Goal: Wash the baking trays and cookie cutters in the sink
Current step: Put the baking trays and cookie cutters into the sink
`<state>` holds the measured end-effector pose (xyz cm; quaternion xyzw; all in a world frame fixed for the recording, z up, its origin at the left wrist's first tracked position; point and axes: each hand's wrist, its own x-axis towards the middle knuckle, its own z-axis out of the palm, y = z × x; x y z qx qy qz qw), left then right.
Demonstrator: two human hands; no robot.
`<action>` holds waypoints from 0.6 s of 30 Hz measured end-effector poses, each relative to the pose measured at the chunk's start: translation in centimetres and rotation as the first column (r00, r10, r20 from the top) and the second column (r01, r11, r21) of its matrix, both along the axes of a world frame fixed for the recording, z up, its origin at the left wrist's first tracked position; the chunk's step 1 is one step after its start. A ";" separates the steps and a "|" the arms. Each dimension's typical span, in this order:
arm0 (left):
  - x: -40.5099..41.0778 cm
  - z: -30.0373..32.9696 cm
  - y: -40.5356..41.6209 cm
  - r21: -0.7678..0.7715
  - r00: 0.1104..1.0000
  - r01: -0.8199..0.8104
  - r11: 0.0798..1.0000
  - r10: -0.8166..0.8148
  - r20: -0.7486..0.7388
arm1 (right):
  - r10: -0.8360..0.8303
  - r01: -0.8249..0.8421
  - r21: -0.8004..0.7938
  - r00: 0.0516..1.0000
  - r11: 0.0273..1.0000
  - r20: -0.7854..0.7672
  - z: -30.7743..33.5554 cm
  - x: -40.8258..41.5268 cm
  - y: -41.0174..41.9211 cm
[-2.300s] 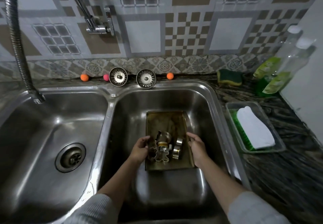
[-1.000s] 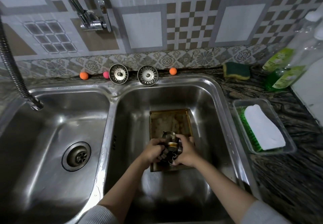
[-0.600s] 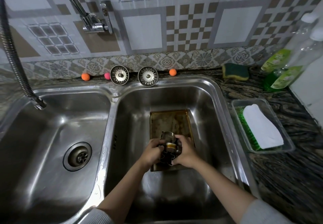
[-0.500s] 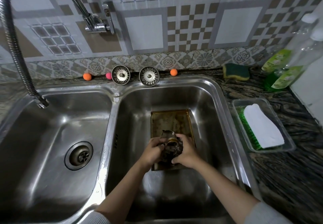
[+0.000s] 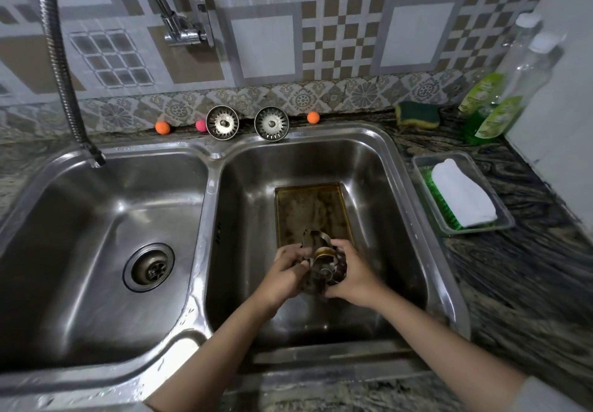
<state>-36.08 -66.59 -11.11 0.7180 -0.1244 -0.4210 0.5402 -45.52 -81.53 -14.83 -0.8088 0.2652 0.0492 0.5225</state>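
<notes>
Left basin (image 5: 96, 235) at 9 o'clock: drain only, no dishes. Left hand (image 5: 285, 272) curled round bunched cookie cutters (image 5: 324, 264), held above near end of baking tray (image 5: 309, 211) in right basin (image 5: 401, 219). Right hand (image 5: 353, 275) cupped same bunch from 3 o'clock. Judged light, stiff, thin-edged, likely slippery; best gripped by outer walls. Plastic tub (image 5: 505, 215) at 2 o'clock held brush (image 5: 444, 212) and white cloth (image 5: 462, 196).

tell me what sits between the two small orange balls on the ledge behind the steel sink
In the head view, between the left orange ball and the right orange ball sit a small pink ball and two round metal sink strainers, standing on edge.
</notes>
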 end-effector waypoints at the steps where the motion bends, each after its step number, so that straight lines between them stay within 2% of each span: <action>1: -0.5 -0.1 0.5 0.010 1.000 0.016 1.000 -0.016 -0.015 | 0.010 -0.010 0.000 1.000 1.000 -0.021 0.1 -0.8 0.3; 6: -2.1 -0.8 2.2 0.132 0.988 0.155 0.979 -0.153 -0.019 | 0.086 -0.066 0.102 0.975 0.993 -0.203 0.0 -3.0 1.6; 12: -1.9 -0.4 2.1 0.290 0.965 0.254 0.923 -0.221 -0.143 | 0.156 -0.100 0.162 0.910 0.982 -0.385 0.6 -2.9 1.0; 15: -1.7 -1.1 2.0 0.325 0.948 0.317 0.891 -0.283 -0.148 | 0.187 -0.126 0.158 0.866 0.979 -0.464 1.3 -2.9 1.3; 18: -1.6 -1.5 1.8 0.278 0.960 0.278 0.920 -0.257 -0.109 | 0.158 -0.115 0.119 0.867 0.986 -0.473 1.0 -2.8 1.3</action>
